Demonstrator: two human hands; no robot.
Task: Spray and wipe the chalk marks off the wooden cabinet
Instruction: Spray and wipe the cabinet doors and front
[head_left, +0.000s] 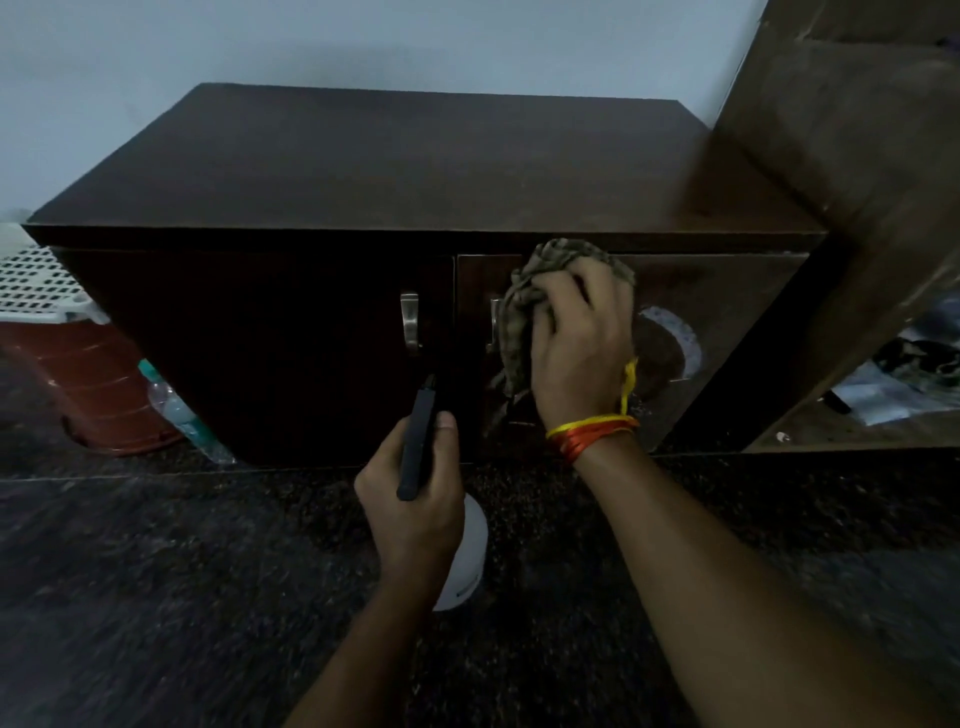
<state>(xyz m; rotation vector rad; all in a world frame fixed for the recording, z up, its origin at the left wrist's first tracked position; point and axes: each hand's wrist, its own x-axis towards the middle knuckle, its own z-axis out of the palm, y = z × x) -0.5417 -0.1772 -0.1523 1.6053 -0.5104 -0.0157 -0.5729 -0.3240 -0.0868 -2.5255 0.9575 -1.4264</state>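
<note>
- While the right hand (576, 353) presses a bunched cloth (524, 312) on the cabinet (363, 171)'s right door, its fingers grasp the cloth.
- At three o'clock of that hand, a chalk arc (680, 338) remains; wiping looks partly done.
- Left hand (415, 499) fingers grasp the spray bottle (467, 561), at seven o'clock.

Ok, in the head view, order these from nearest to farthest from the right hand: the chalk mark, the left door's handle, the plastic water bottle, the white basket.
From the right hand:
1. Chalk mark, just to its right on the right door.
2. Left door's handle, to its left, past the door gap.
3. Plastic water bottle, on the floor by the cabinet's left corner.
4. White basket, far left.
</note>
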